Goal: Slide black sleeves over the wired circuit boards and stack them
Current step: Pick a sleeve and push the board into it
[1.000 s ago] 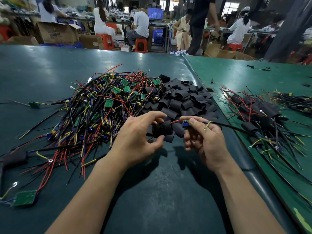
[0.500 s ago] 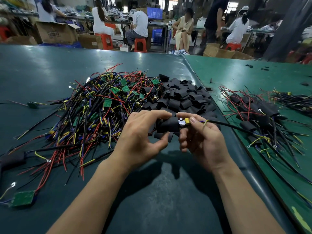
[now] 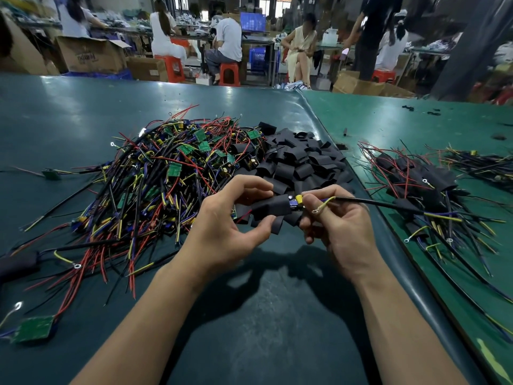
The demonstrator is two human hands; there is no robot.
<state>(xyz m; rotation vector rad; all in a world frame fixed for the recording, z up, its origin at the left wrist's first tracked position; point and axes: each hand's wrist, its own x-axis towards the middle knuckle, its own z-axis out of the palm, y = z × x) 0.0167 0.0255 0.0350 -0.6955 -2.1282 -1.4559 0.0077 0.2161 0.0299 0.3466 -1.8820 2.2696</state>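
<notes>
My left hand (image 3: 224, 229) pinches a black sleeve (image 3: 270, 208) between thumb and fingers, above the table's middle. The sleeve covers most of a circuit board (image 3: 296, 202); only the board's blue and yellow end sticks out on the right. My right hand (image 3: 340, 226) pinches that end where the black cable (image 3: 388, 204) and a yellow ring-terminal wire leave it. A big heap of bare wired boards (image 3: 155, 184) lies to the left, a pile of loose black sleeves (image 3: 299, 159) behind my hands, and a stack of sleeved boards (image 3: 427, 187) at the right.
The dark green table (image 3: 249, 315) meets a lighter green table (image 3: 388, 120) along a raised seam on the right. Loose boards lie at the front left (image 3: 33, 329) and far left (image 3: 51, 174). Several people sit and stand at benches beyond the table.
The sleeve has slid rightwards over the board, from beside it to covering all but its end. Both hands stayed nearly in place, close together.
</notes>
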